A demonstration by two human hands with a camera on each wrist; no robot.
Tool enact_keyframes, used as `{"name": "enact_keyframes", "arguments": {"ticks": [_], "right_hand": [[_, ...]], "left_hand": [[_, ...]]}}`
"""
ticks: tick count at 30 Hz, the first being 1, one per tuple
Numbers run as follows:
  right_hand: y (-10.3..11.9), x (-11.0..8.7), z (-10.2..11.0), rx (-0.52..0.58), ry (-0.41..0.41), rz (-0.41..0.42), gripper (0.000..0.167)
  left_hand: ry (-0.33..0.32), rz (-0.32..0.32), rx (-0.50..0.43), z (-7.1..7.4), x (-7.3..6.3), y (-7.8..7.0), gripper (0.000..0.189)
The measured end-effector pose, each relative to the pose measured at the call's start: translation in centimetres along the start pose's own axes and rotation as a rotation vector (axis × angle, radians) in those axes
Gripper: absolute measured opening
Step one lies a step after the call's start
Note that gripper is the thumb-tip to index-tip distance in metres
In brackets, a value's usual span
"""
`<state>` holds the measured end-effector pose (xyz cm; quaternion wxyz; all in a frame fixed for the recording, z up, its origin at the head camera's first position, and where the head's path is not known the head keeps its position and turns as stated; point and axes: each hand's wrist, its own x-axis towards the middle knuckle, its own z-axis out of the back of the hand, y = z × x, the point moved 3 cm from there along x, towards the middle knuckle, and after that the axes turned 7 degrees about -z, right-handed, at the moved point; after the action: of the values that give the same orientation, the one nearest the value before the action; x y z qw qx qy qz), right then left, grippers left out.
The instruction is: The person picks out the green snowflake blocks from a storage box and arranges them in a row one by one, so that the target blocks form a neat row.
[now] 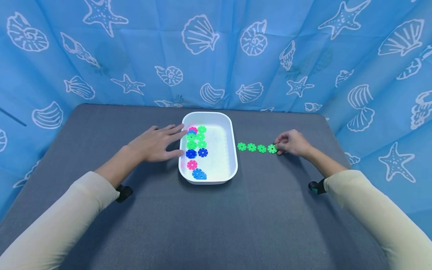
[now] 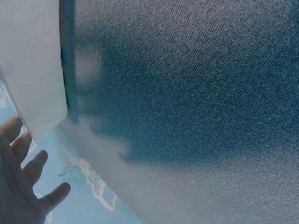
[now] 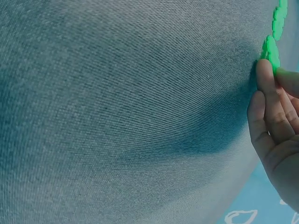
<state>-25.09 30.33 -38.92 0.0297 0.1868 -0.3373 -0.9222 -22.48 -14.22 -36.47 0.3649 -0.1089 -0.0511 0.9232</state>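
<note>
A white tray (image 1: 221, 161) holds flat notched discs in green, pink, dark blue and light blue along its left side. At the tray's left rim is my left hand (image 1: 158, 144), fingers spread and holding nothing; the left wrist view shows the fingers (image 2: 35, 169) beside the tray wall. Right of the tray, several green discs (image 1: 251, 147) lie in a row on the table. My right hand (image 1: 293, 143) pinches the rightmost green disc (image 1: 272, 149) between thumb and fingers; in the right wrist view that green disc (image 3: 270, 50) is partly hidden by the fingertips.
A dark grey cloth covers the table (image 1: 216, 225). Behind it hangs a blue curtain (image 1: 141, 48) with white shell and starfish prints. Each wrist wears a dark strapped device, such as the right wrist device (image 1: 316, 187).
</note>
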Motion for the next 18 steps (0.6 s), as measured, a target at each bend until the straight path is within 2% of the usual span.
{"name": "enact_keyframes", "arguments": {"ticks": [9,18], "right_hand": [[-0.28,-0.01,-0.08,-0.054,-0.035,0.003,0.013],[-0.67,-0.24,0.07,0.012,0.008,-0.006,0.016]], "left_hand": [[-0.004,-0.007,0.003,-0.11,0.00,0.07,0.080],[-0.006,-0.008,0.003,-0.09,-0.05,0.07,0.080]]}}
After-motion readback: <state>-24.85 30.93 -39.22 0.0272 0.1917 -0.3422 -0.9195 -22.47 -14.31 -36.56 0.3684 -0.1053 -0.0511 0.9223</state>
